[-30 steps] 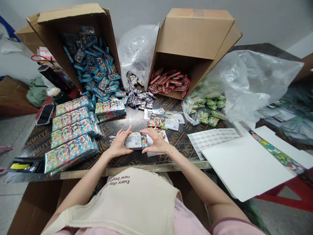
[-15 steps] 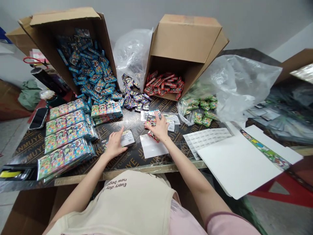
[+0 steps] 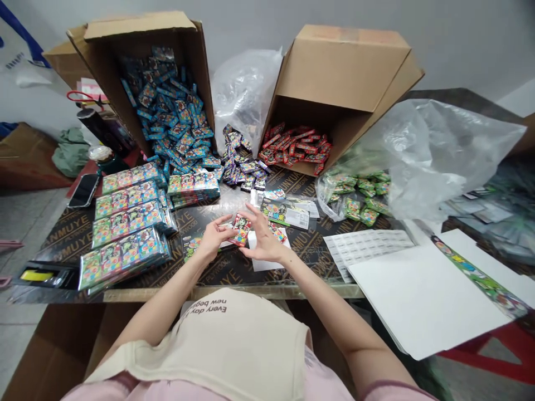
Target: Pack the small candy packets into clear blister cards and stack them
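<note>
Between my hands, a small red-and-green printed packet [image 3: 241,230] is raised above the table, its left edge in the fingertips of my left hand [image 3: 215,236]. My right hand [image 3: 263,236] is beside its right edge, fingers spread. Below my left hand, a green printed packet [image 3: 193,245] lies on the dark plywood tabletop [image 3: 62,248]. A white paper sheet [image 3: 267,265] lies under my right hand. Beyond it is a printed card with a barcode label [image 3: 285,214].
Rows of stacked green packs [image 3: 127,223] lie on the left. Two tipped cardboard boxes spill blue packets [image 3: 171,111] and red packets [image 3: 301,150]. Purple packets [image 3: 242,164] and bagged green packets [image 3: 359,195] lie nearby. A white board [image 3: 422,295] overhangs the right edge.
My hands have come together over the middle of the table, and the red-and-green packet is now raised between them. The barcode card has left my left hand and no longer shows there.
</note>
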